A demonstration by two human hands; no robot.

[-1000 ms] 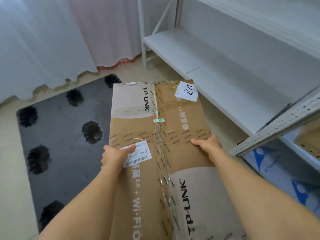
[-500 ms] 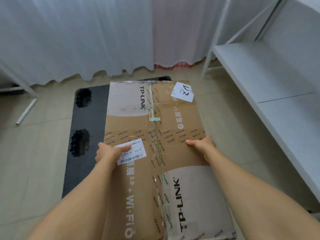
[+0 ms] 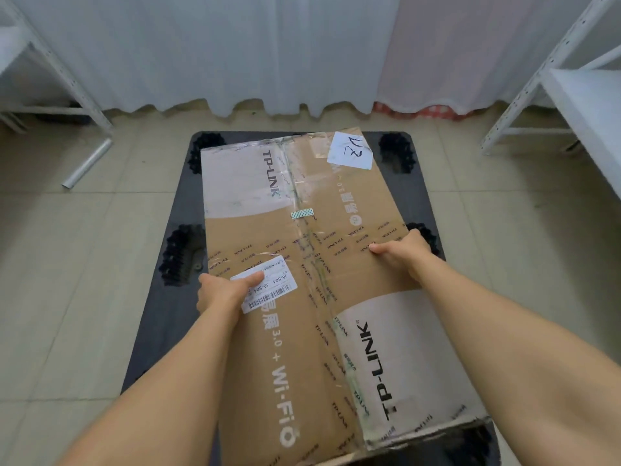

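Both hands — left hand, right hand — grip the cardboard box sides

Bright, even, soft light; faint shadows; wide-angle bending at the edges.

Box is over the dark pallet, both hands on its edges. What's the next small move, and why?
Probably lower the cardboard box straight down onto the black pallet. The left hand and right hand grip its opposite long edges, and the box lies lined up over the pallet, whose corners show around it, so no sideways shift seems needed.
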